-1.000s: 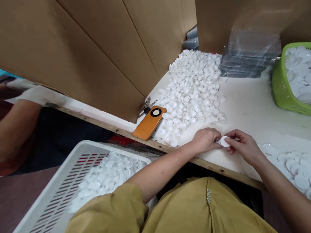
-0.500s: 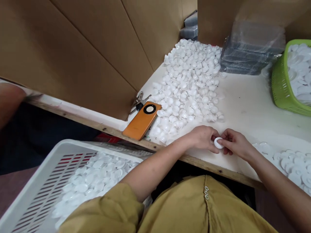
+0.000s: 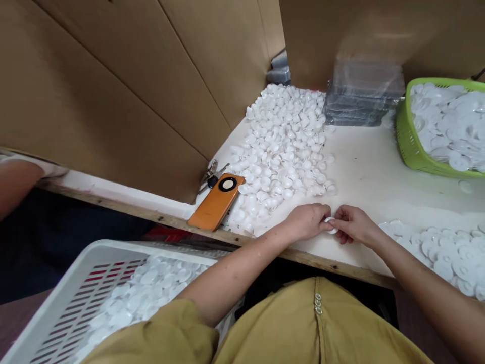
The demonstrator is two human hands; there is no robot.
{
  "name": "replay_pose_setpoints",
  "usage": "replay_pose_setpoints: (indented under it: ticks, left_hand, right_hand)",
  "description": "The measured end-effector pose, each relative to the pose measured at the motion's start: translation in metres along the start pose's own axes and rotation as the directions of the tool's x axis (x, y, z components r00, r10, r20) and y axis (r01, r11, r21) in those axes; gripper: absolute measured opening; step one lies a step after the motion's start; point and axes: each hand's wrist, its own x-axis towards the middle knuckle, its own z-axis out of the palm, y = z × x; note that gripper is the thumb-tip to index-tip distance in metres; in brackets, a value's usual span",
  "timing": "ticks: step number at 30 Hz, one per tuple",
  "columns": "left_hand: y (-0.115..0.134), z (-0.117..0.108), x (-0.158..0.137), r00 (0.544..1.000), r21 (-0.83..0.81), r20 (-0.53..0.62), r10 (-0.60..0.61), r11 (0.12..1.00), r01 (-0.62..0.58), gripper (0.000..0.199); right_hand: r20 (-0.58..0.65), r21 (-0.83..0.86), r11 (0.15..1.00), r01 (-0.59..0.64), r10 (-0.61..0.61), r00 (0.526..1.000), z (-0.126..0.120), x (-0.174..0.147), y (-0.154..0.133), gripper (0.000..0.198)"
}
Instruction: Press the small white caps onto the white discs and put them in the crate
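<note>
Between my two hands is a small round white plastic piece (image 3: 331, 225), just above the near edge of the white table (image 3: 364, 167). My left hand (image 3: 311, 220) is closed, its fingertips on the piece's left side. From the right, my right hand (image 3: 350, 224) pinches the same piece with thumb and fingers. Beyond my left hand spreads a heap of small white cup-like pieces (image 3: 284, 146). Flat white discs (image 3: 450, 255) lie in a pile beside my right forearm. The fingers partly cover the held piece.
An orange phone (image 3: 212, 205) and keys (image 3: 211, 174) lie at the table's left edge. A white basket (image 3: 91, 253) of white pieces stands low at left. A green basket (image 3: 407, 146) and wrapped grey blocks (image 3: 364, 98) stand behind. Cardboard (image 3: 151, 91) walls the left; another person's arm (image 3: 18, 184) shows.
The view has shifted, bringing more of the green basket into frame. The white piece has tilted, and my left fingertips have closed onto it.
</note>
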Motion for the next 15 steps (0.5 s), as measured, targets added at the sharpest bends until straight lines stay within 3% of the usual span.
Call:
replay_pose_setpoints:
  ticks: [4,7,9,12,15]
  left_hand:
    - [0.002,0.013,-0.015,0.993,-0.127,-0.117,0.002,0.992,-0.017,0.026]
    - [0.008,0.015,-0.027,0.992,-0.268,-0.126,0.021,0.962,-0.054,0.025]
    - [0.012,0.009,-0.041,0.993,-0.389,-0.116,0.008,0.920,-0.053,0.022]
    - [0.002,-0.016,-0.084,0.993,-0.459,-0.104,-0.062,0.888,0.007,0.026]
    - [-0.036,-0.050,-0.156,0.977,-0.331,0.028,-0.211,0.920,0.209,0.033]
  right_hand:
    - [-0.064,0.118,0.983,0.138,-0.131,0.989,0.012,-0.010,0.008,0.025]
    - [-0.042,0.277,0.939,0.203,-0.200,0.979,0.022,-0.027,0.006,0.030]
    - [-0.028,0.282,0.929,0.239,-0.241,0.970,0.017,-0.038,0.006,0.028]
    - [-0.197,-0.029,0.956,0.291,-0.290,0.936,-0.017,-0.051,0.019,0.020]
    - [-0.431,-0.501,0.855,0.132,-0.379,0.819,-0.070,-0.056,0.049,0.012]
